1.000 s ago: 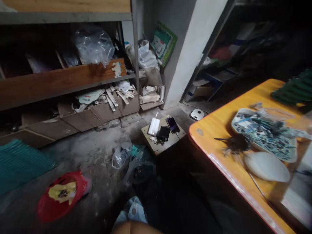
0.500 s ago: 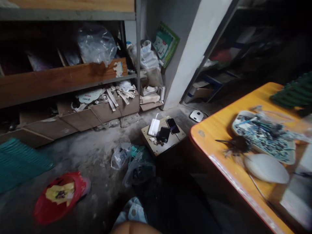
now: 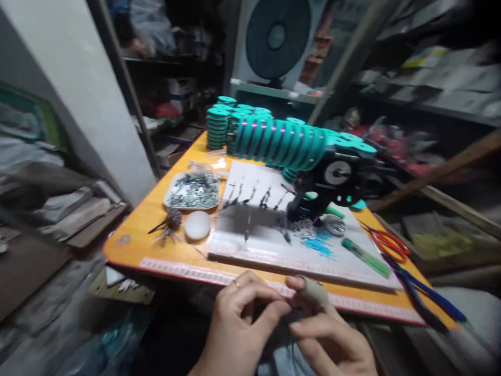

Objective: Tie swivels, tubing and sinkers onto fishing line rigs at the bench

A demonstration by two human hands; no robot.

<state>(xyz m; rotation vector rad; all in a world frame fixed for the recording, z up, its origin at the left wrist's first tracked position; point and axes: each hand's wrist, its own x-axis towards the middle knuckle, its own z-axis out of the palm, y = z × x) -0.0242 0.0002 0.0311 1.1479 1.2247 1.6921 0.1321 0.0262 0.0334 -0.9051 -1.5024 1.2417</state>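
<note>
Both hands are close together in front of the near table edge. My left hand (image 3: 242,321), with a ring on one finger, pinches thumb and forefinger together. My right hand (image 3: 336,334) is curled just beside it, fingertips nearly meeting the left ones, with a greyish wrap (image 3: 315,292) around one finger. Anything between the fingertips is too small and blurred to make out. Beyond the hands lies a white board (image 3: 235,243) with several thin dark pieces on it. Blue strips (image 3: 319,245) and small silvery bits (image 3: 307,228) lie on its right part.
A yellow table (image 3: 133,230) carries a tray of small parts (image 3: 191,190), a white round lid-like object (image 3: 197,225) and a dark machine (image 3: 336,177) with teal discs (image 3: 282,142). Orange-handled scissors (image 3: 391,245), blue-handled pliers (image 3: 434,295) and a green tool (image 3: 366,257) lie at right.
My view has swung right from the floor and shelves to the table. Both hands, unseen before apart from a sliver of skin at the bottom edge, are now in view.
</note>
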